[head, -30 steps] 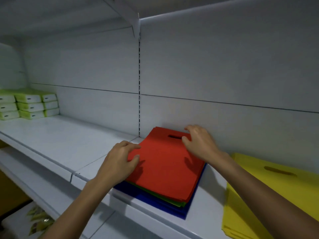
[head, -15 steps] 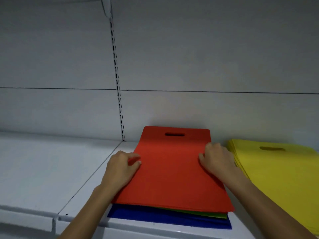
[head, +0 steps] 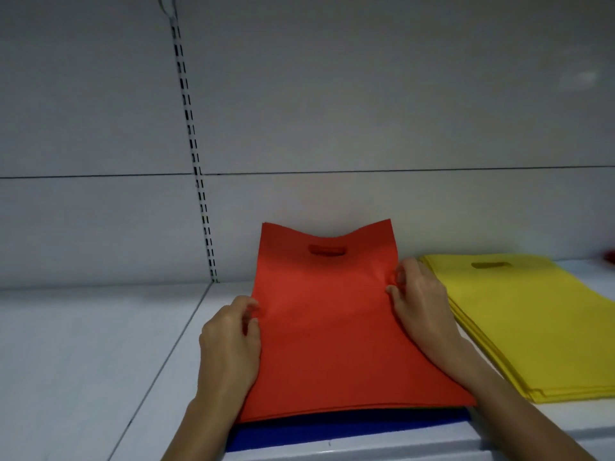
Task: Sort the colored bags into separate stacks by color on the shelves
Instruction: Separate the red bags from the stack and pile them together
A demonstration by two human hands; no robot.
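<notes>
The left hand (head: pixel 229 344) pinches the left edge of the red bag (head: pixel 332 327). The right hand (head: pixel 421 304) pinches the right edge. The hands are apart, with the bag stretched between them.

A moment ago the red bag lay flat on the pile and the hands only rested on its sides. Now the fingers have closed on the edges and the far end, the end with the handle hole, has come up. Its two far corners stick up and the edge between them dips in the middle. The near end still lies on the pile.

Under the hands, a blue bag (head: pixel 332 430) peeks out at the front, so the pile is still mixed.

Just to the right of the right hand sits the yellow stack (head: pixel 532 321), neat and all one color. Farther right, at the very edge, there is a tiny bit of red (head: pixel 609 255), too small to tell what it is. To the left of the left hand the white shelf (head: pixel 83 361) is bare.

I think the red bag is about to leave the pile. It needs a spot of its own, away from the yellow. The bag is thin and floppy, so it may fold or drag the next bag along.
</notes>
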